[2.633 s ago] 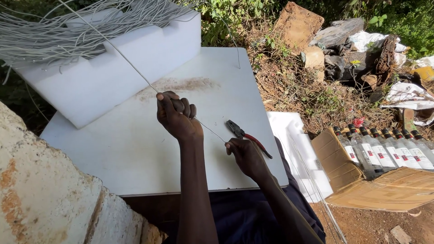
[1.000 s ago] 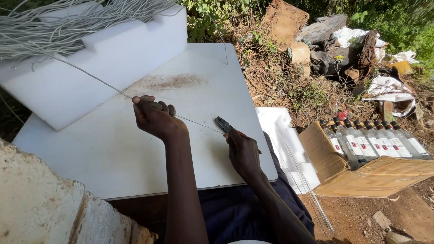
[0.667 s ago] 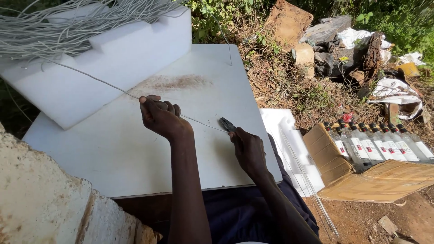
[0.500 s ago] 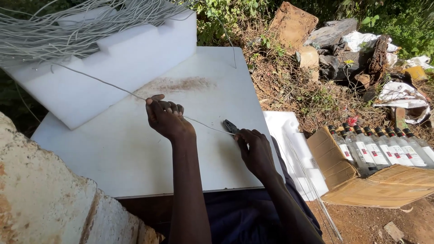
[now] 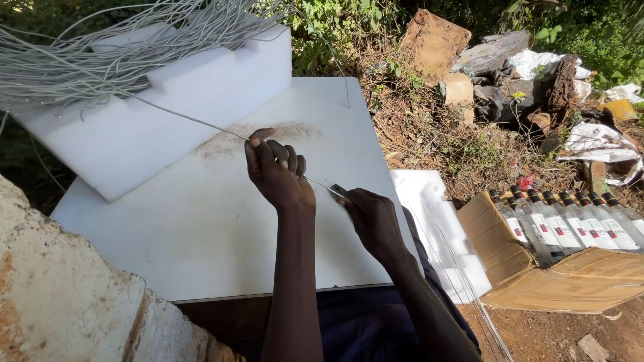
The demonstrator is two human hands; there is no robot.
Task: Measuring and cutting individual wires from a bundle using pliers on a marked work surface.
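Note:
My left hand [image 5: 278, 173] pinches a long thin grey wire [image 5: 188, 119] over a white board [image 5: 168, 221]. The wire runs up and left to a big bundle of grey wires [image 5: 100, 47] that lies on a white foam block [image 5: 181, 100]. My right hand [image 5: 372, 218] is closed around pliers [image 5: 339, 190], of which only the dark jaw tip shows, at the wire's near end just right of my left hand. A brown smudge [image 5: 258, 131] marks the board behind my left hand.
A rough stone block [image 5: 60, 295] stands at the lower left. To the right sit a white foam sheet [image 5: 436, 228] with cut wires and an open cardboard box [image 5: 570, 281] with several bottles [image 5: 570, 224]. Rubbish, cardboard and weeds lie behind.
My right hand has closed over the pliers, so their red handles no longer show, and has moved close to my left hand on the wire. The view shifted slightly.

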